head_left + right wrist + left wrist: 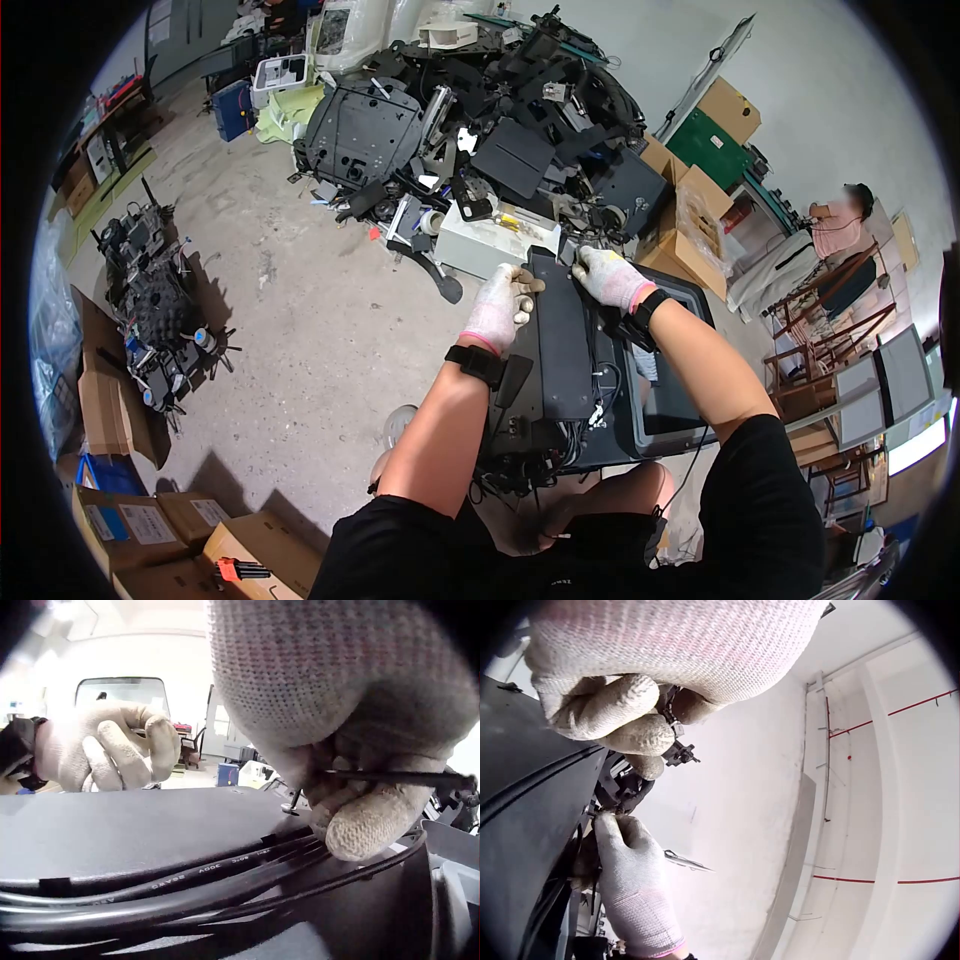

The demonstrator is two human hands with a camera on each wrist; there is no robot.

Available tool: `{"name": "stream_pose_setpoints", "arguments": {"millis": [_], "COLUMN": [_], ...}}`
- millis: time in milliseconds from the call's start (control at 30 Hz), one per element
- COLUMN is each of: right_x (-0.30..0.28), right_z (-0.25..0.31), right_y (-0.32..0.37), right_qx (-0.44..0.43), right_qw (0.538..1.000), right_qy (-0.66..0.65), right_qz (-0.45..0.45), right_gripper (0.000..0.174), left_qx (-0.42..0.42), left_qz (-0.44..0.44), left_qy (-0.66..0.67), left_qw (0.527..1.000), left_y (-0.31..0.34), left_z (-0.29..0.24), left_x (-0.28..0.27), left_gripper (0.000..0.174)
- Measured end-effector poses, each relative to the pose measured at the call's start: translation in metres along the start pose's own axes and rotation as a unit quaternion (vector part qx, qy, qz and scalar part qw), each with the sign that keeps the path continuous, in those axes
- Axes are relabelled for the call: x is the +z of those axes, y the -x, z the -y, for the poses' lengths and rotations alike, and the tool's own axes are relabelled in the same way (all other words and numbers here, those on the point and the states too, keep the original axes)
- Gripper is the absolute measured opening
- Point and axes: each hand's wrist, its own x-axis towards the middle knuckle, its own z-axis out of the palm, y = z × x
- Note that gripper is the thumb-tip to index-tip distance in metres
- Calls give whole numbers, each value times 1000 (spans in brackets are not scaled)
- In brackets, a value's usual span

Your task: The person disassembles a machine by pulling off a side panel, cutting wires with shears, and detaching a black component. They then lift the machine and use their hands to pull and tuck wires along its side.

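A long dark panel (562, 340) lies lengthwise in front of the person, with black cables (187, 889) along its right side. The gloved right hand (612, 277) is at the panel's far right corner. Its curled fingers pinch a thin black rod-like tool (405, 778), and a small screw (291, 808) stands at the panel edge beside the fingertips. The gloved left hand (503, 308) hovers by the panel's left edge, fingers loosely curled, with nothing visible in them in the right wrist view (112, 746). The right fingers partly hide the tool.
Beyond the panel stands a white box (490, 240) with small items on it, before a large heap of dark parts (510, 155). A grey-framed tray (690, 425) lies to the right. Cardboard boxes (265, 550) sit lower left; dark machinery (150, 300) stands on the floor at left.
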Motion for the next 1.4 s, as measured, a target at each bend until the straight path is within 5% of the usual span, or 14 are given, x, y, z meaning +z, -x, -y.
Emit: {"name": "stream_pose_setpoints", "arguments": {"millis": [300,500,700,767,833,1400], "right_x": [2,3,6,-3,-12,-9], "right_z": [14,23,-3,3,11,20], "right_y": [-1,1,-2,-2,3,-11], "right_qx": [102,52,-146,-144,-40,27], "right_qw": [992,998,980,978,995,995], "right_qy": [-66,25,104,114,91,97], "right_qz": [15,-18,-90,-100,-26,13], "right_gripper": [36,36,19,19,22,24], "left_qx": [1,-2,-21,-18,-18,-25], "left_qz": [3,35,28,40,36,35], "left_qy": [-9,-26,-57,-57,-56,-45], "left_qw": [1000,999,998,997,998,998], "left_y": [-1,-6,-5,-7,-5,-13], "left_z": [3,12,15,15,14,17], "left_x": [3,-3,-3,-4,-3,-6], "left_gripper": [28,28,28,27,27,28]}}
